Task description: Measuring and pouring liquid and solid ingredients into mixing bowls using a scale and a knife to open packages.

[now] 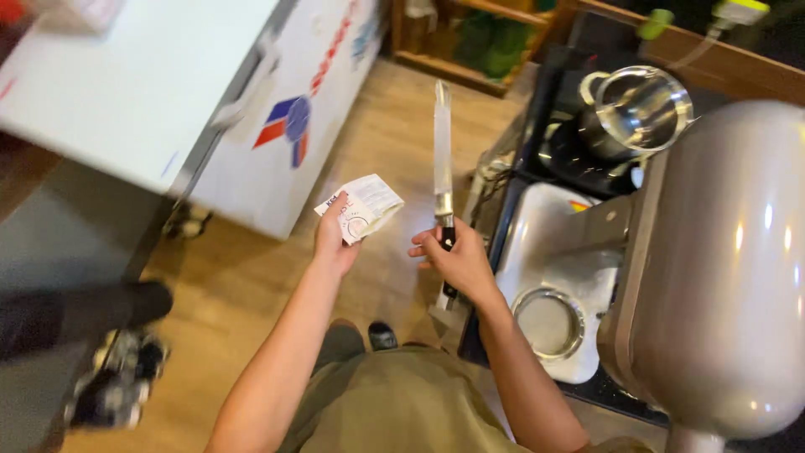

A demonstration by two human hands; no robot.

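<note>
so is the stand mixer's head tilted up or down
Tilted up: the stand mixer head is swung back, leaving the round bowl seat on its white base uncovered. No bowl sits there.

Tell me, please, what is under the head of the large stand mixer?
Under the stand mixer head, its white base shows, with a round metal bowl plate. No bowl sits there. The head covers the base's right part, so anything there cannot be seen.

White paper packet (362,207) w/ red print, silver knife (442,151) w/ black handle, white freezer (168,92) w/ red-blue logo, tan wood floor (243,294), grey mixer (721,268)
</note>
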